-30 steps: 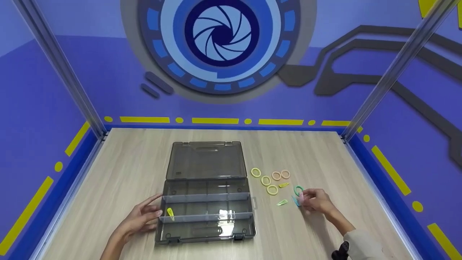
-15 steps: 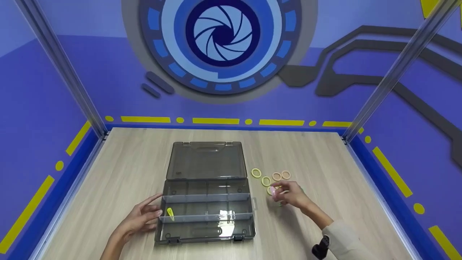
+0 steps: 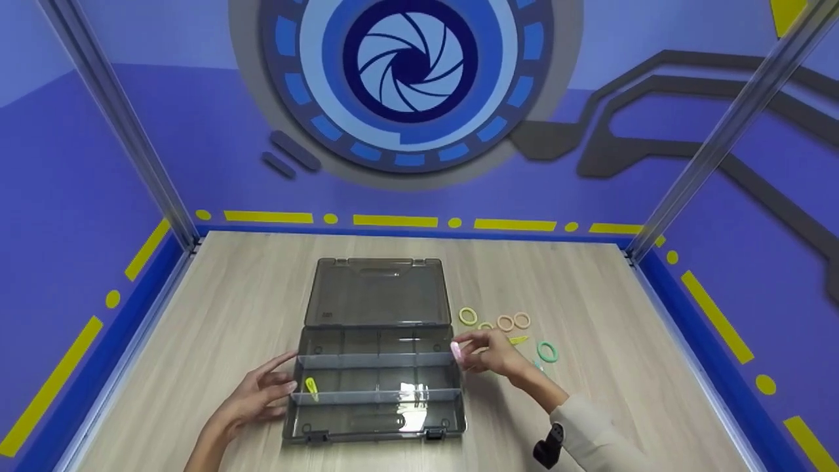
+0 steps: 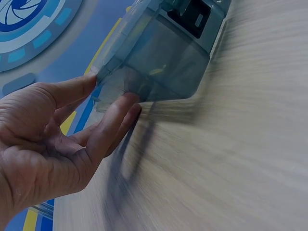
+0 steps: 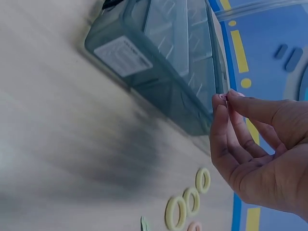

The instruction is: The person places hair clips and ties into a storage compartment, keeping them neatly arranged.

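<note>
A grey see-through divided box (image 3: 373, 413) lies with its lid (image 3: 380, 292) folded back. A yellow snap hair clip (image 3: 311, 388) sits at the left of its middle row. My left hand (image 3: 259, 396) rests its fairly straight fingers against the box's left side; the left wrist view has the fingertips at the plastic wall. Thumb and fingers of my right hand (image 3: 491, 354) pinch a small pink hair clip (image 3: 455, 351) by the box's right edge. In the right wrist view the pink clip (image 5: 223, 96) is mostly covered by the fingertips.
Right of the box lie yellow hair ties (image 3: 468, 316), peach hair ties (image 3: 505, 322) and a green hair tie (image 3: 547, 352). A yellow clip (image 3: 518, 340) lies partly behind my right hand. Blue-purple panels (image 3: 419, 203) border the wooden table (image 3: 249, 288).
My right hand has carried the pink hair clip leftward from beside the green hair tie to the box's right edge. The left hand has stayed at the box's left side.
</note>
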